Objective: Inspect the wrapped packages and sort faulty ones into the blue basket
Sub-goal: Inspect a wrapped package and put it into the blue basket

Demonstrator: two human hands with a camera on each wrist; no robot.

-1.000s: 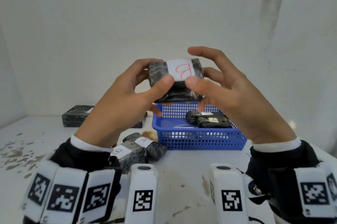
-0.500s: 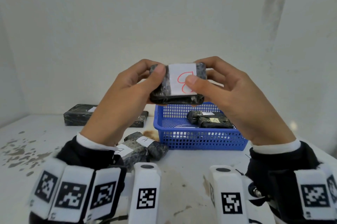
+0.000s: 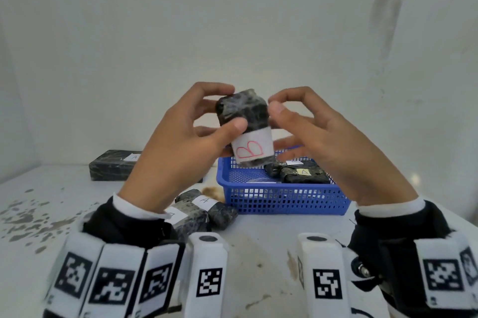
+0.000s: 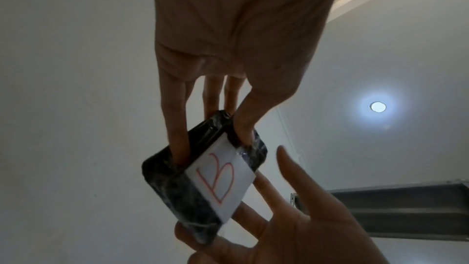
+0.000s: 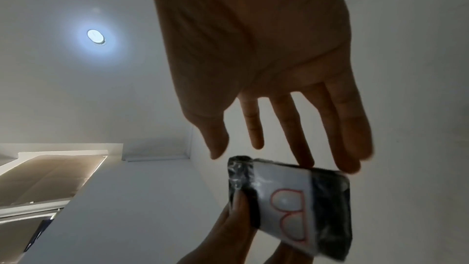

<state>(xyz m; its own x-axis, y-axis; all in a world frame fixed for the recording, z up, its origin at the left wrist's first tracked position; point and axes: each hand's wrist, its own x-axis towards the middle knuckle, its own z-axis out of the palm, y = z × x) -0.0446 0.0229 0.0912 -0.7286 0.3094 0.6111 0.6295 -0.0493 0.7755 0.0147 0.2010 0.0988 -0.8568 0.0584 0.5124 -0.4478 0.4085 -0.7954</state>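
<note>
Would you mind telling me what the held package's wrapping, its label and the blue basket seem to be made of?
The dark marbled package looks wrapped in clear, glossy plastic film: it crinkles and glints. Its white label with a red B seems matte paper, flat and unreflective. The blue basket appears to be rigid moulded plastic with a regular grid mesh.

Black marbled package (image 3: 243, 113) with white label (image 3: 252, 148) lettered red, blue mesh basket (image 3: 284, 198), stained white table (image 3: 258, 240)
</note>
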